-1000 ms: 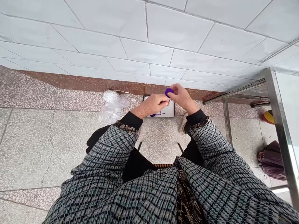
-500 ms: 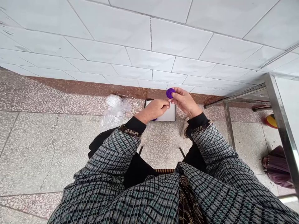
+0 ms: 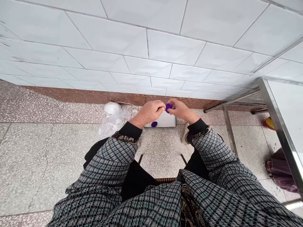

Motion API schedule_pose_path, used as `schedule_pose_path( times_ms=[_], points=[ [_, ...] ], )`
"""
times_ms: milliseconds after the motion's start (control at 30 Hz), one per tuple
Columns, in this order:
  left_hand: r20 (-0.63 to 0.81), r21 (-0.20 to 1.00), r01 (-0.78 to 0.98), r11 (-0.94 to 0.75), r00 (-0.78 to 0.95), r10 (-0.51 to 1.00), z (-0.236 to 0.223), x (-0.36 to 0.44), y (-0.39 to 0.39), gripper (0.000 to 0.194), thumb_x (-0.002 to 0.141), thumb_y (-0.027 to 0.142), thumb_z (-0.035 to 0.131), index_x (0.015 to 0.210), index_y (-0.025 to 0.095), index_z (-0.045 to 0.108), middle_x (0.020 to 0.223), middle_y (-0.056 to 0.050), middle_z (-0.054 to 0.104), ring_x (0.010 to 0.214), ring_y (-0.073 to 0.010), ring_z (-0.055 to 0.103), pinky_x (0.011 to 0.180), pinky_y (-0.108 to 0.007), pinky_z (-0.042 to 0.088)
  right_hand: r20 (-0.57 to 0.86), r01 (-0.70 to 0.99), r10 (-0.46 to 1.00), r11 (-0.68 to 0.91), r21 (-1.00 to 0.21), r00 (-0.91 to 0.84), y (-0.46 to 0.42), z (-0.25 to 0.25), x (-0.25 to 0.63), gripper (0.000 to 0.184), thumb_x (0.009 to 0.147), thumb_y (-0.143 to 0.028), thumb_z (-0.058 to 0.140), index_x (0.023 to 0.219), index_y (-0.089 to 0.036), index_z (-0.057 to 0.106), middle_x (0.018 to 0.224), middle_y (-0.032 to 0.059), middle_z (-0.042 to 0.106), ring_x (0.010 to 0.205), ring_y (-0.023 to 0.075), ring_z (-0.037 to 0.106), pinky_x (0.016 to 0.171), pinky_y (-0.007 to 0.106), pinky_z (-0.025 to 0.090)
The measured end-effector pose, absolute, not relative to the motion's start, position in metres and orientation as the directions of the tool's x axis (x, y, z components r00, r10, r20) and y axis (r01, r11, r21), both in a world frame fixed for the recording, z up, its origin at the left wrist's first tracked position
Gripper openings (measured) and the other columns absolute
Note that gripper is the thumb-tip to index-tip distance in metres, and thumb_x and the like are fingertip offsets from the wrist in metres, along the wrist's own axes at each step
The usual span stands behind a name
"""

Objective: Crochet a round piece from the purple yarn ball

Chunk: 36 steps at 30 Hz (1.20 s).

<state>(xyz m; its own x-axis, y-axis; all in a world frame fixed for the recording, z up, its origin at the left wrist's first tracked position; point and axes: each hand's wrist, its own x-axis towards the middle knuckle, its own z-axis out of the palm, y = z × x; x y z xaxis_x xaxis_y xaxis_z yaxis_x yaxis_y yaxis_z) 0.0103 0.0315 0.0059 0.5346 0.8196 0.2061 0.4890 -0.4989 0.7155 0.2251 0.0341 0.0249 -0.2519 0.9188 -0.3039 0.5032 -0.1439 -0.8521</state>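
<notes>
My right hand (image 3: 181, 110) holds a small round purple knitted or crocheted yarn piece (image 3: 169, 108) between thumb and fingers. Close beside it, my left hand (image 3: 150, 112) is closed in a pinch, its fingertips at the piece's left edge. What those fingertips hold, if anything, is too small to make out. Below my hands a shallow white tray (image 3: 167, 119) with a dark rim lies on the floor, partly hidden by them. A second purple oval piece (image 3: 154, 124) rests in its lower left part.
A ball of white yarn (image 3: 112, 108) and a clear plastic bag (image 3: 110, 126) lie left of the tray by the tiled wall (image 3: 132, 41). A metal-framed table (image 3: 279, 119) stands at the right, with a folded purple umbrella-like item (image 3: 281, 170) under it.
The purple piece and my right hand have come slightly down and left, and the piece has turned. My left hand has shifted left, uncovering more of the second purple piece.
</notes>
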Motion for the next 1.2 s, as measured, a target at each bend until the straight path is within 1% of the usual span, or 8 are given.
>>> schedule_pose_path(
  times_ms=[67, 167, 333, 467, 633, 900, 1033, 1200],
  points=[
    [0.196, 0.738, 0.498, -0.456, 0.488, 0.850, 0.005, 0.007, 0.037, 0.020, 0.100, 0.019, 0.058, 0.089, 0.021, 0.073, 0.094, -0.008, 0.080, 0.089, -0.0214, 0.072, 0.087, -0.034, 0.056, -0.391, 0.436, 0.817, -0.194, -0.879, -0.424, 0.031, 0.028, 0.227, 0.027, 0.078, -0.012, 0.076, 0.102, -0.021, 0.066, 0.095, 0.0001, 0.071, 0.073, 0.0142, 0.062, 0.068, 0.030, 0.051],
    [0.140, 0.757, 0.547, -0.356, 0.397, 0.907, 0.001, 0.008, 0.042, 0.021, 0.099, 0.019, 0.058, 0.086, 0.021, 0.073, 0.093, -0.008, 0.081, 0.089, -0.0221, 0.072, 0.087, -0.034, 0.056, -0.354, 0.208, 0.754, -0.287, -0.935, -0.553, 0.029, 0.032, 0.228, 0.032, 0.078, -0.022, 0.082, 0.107, -0.021, 0.067, 0.097, 0.0007, 0.074, 0.072, 0.0132, 0.064, 0.069, 0.031, 0.054],
    [0.072, 0.776, 0.535, -0.335, 0.453, 0.889, -0.006, 0.020, 0.036, 0.020, 0.099, 0.020, 0.060, 0.087, 0.021, 0.075, 0.087, -0.006, 0.080, 0.084, -0.0215, 0.071, 0.081, -0.032, 0.053, -0.270, -0.007, 0.903, -0.289, -0.957, -0.334, 0.034, 0.028, 0.225, 0.034, 0.077, -0.027, 0.083, 0.103, -0.022, 0.063, 0.087, -0.0019, 0.070, 0.071, 0.0118, 0.061, 0.073, 0.030, 0.055],
    [0.083, 0.778, 0.460, -0.428, 0.600, 0.796, -0.003, 0.025, 0.028, 0.022, 0.099, 0.020, 0.060, 0.078, 0.021, 0.069, 0.082, -0.005, 0.076, 0.078, -0.0189, 0.067, 0.077, -0.030, 0.049, -0.275, 0.004, 0.937, -0.281, -0.960, -0.215, 0.038, 0.022, 0.221, 0.027, 0.082, -0.027, 0.077, 0.102, -0.022, 0.059, 0.085, -0.0028, 0.067, 0.071, 0.0112, 0.061, 0.069, 0.028, 0.054],
    [0.112, 0.778, 0.416, -0.471, 0.645, 0.756, 0.004, 0.021, 0.027, 0.020, 0.098, 0.017, 0.059, 0.081, 0.021, 0.068, 0.082, -0.004, 0.076, 0.076, -0.0179, 0.066, 0.076, -0.030, 0.049, -0.261, 0.249, 0.964, -0.240, -0.938, -0.054, 0.039, 0.017, 0.220, 0.031, 0.080, -0.021, 0.075, 0.100, -0.025, 0.053, 0.084, -0.0045, 0.065, 0.069, 0.0131, 0.062, 0.055, 0.025, 0.048],
    [0.155, 0.778, 0.463, -0.425, 0.514, 0.844, 0.012, 0.010, 0.034, 0.020, 0.100, 0.023, 0.057, 0.088, 0.020, 0.073, 0.095, -0.008, 0.081, 0.088, -0.0211, 0.071, 0.086, -0.034, 0.054, -0.339, 0.361, 0.904, -0.235, -0.903, -0.260, 0.033, 0.025, 0.220, 0.022, 0.089, -0.014, 0.075, 0.106, -0.022, 0.063, 0.087, -0.0012, 0.070, 0.065, 0.0124, 0.066, 0.052, 0.022, 0.050],
    [0.160, 0.780, 0.507, -0.366, 0.404, 0.901, 0.011, 0.005, 0.042, 0.018, 0.097, 0.023, 0.057, 0.084, 0.021, 0.070, 0.092, -0.007, 0.080, 0.088, -0.0220, 0.071, 0.088, -0.035, 0.054, -0.394, 0.267, 0.785, -0.297, -0.917, -0.478, 0.029, 0.035, 0.221, 0.014, 0.093, -0.013, 0.074, 0.106, -0.018, 0.073, 0.081, 0.0004, 0.072, 0.065, 0.0122, 0.063, 0.058, 0.024, 0.052],
    [0.064, 0.798, 0.551, -0.244, 0.324, 0.944, 0.004, 0.009, 0.046, 0.018, 0.096, 0.027, 0.060, 0.080, 0.021, 0.067, 0.084, -0.005, 0.076, 0.082, -0.0225, 0.067, 0.079, -0.034, 0.049, -0.331, 0.028, 0.849, -0.351, -0.936, -0.411, 0.029, 0.035, 0.222, 0.022, 0.087, -0.017, 0.078, 0.108, -0.021, 0.073, 0.088, 0.0009, 0.074, 0.072, 0.0136, 0.066, 0.069, 0.028, 0.058]
  ],
)
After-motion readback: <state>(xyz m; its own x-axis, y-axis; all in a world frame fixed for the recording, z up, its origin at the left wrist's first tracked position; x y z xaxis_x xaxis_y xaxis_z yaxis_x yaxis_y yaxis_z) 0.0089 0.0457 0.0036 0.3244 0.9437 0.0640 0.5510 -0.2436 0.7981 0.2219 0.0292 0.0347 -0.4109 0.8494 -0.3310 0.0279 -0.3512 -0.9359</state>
